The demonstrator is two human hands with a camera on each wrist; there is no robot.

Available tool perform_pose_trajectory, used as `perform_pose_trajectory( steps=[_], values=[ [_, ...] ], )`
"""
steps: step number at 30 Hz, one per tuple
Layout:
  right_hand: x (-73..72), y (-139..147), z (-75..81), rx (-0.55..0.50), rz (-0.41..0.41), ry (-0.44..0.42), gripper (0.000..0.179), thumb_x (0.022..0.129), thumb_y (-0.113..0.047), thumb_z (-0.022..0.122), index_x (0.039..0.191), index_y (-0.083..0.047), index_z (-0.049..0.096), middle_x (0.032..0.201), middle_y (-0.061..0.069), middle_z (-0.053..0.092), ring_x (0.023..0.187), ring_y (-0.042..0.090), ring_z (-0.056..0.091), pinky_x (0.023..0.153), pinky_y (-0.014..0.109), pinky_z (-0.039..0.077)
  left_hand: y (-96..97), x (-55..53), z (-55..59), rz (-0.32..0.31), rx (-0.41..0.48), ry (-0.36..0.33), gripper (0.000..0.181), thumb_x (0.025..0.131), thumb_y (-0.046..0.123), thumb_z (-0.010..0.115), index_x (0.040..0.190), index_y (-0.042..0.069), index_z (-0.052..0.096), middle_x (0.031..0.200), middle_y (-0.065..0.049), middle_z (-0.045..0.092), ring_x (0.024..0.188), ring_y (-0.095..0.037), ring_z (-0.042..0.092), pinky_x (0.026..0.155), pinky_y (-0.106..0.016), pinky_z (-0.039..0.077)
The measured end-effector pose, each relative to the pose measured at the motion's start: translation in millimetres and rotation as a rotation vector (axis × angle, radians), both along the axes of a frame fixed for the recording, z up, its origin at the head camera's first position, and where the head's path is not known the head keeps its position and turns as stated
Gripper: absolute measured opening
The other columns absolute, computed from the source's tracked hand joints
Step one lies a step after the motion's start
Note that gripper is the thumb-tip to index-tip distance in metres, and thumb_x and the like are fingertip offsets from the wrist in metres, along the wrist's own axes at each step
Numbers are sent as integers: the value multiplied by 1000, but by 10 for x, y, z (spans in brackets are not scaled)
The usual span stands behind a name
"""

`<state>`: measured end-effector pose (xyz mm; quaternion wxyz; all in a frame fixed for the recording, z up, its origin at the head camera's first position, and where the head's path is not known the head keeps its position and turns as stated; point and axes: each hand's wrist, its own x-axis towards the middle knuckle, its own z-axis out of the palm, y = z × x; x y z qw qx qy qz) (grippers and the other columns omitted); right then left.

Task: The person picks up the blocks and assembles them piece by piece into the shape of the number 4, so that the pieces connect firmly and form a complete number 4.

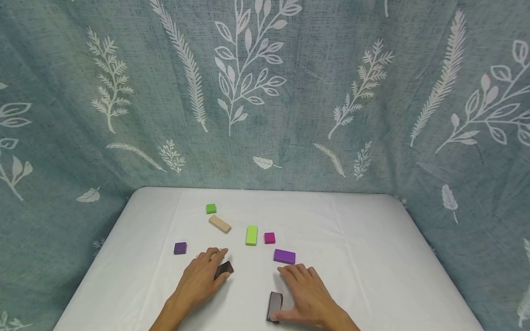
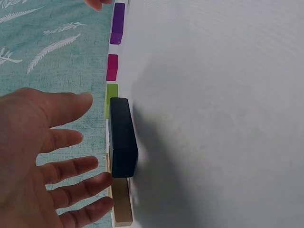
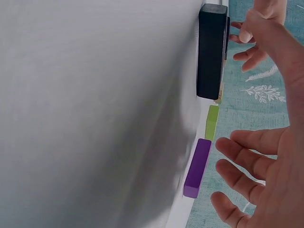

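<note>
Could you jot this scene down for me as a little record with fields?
Surface: white table
Left hand: open, beside a dark block
Right hand: open, thumb by a second dark block; contact unclear
Beyond hands: green block, tan block, lime block, pink block, purple block
Leftmost: dark purple block
Backdrop: leaf-patterned curtain

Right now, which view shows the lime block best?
Head: the lime block shows whole, nothing in front of it. In left wrist, a dark block partly hides it; right wrist shows it from a low angle, beyond the purple block.
</note>
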<state>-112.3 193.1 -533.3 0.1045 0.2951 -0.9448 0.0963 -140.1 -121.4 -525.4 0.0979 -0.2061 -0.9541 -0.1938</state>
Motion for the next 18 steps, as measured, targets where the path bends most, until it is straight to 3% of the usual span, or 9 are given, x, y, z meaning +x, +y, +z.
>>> perform_pose_trajectory(
  steps=[9, 18],
  values=[
    [31, -13, -14, 32, 2, -33, 96, 71, -89, 59, 133, -16, 60, 124, -4, 59, 111, 14, 51, 88, 39, 41, -11, 10, -63, 11, -12, 25, 52, 86, 24, 81, 132, 7, 64, 120, -8, 63, 99, -26, 61, 79, -42, 50],
    [50, -36, -30, 62, 7, -86, 96, 74, -90, 55, 135, -15, 59, 126, -3, 58, 113, 15, 51, 89, 41, 42, -41, 7, -94, 22, -8, 3, 53, 84, 21, 83, 130, 6, 64, 115, -8, 60, 97, -26, 60, 76, -40, 51]
  ],
)
